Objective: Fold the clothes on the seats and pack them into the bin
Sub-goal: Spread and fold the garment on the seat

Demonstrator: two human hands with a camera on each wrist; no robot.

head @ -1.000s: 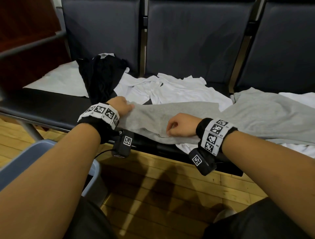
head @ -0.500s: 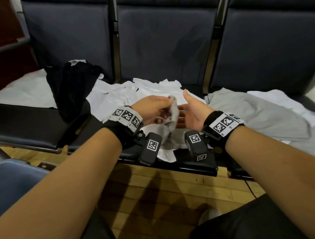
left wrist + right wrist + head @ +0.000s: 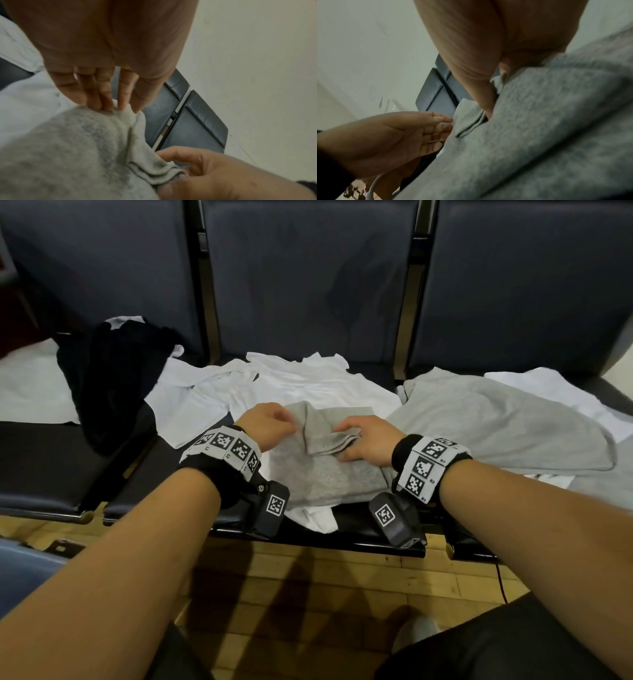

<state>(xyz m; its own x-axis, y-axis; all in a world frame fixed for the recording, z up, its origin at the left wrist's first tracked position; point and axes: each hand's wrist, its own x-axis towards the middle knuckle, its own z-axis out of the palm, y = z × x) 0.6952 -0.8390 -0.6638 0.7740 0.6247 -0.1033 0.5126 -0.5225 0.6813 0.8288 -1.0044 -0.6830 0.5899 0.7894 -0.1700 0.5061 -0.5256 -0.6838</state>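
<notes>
While the left hand (image 3: 269,424) lays straight, close-set fingertips (image 3: 105,98) on the folded grey shirt (image 3: 325,477), the right hand (image 3: 370,445) pinches its layered hem. White shirts (image 3: 308,381) lie beyond the fingertips.

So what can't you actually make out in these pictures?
Bin: head view, cut off by the left edge and the left forearm; contents unseen.
Right hand: right wrist view, its fingertips are tucked under the gray garment.
Black heap: head view, too crumpled to tell what garment it is.
White clothes: head view, overlapping, so their count is unclear.
</notes>
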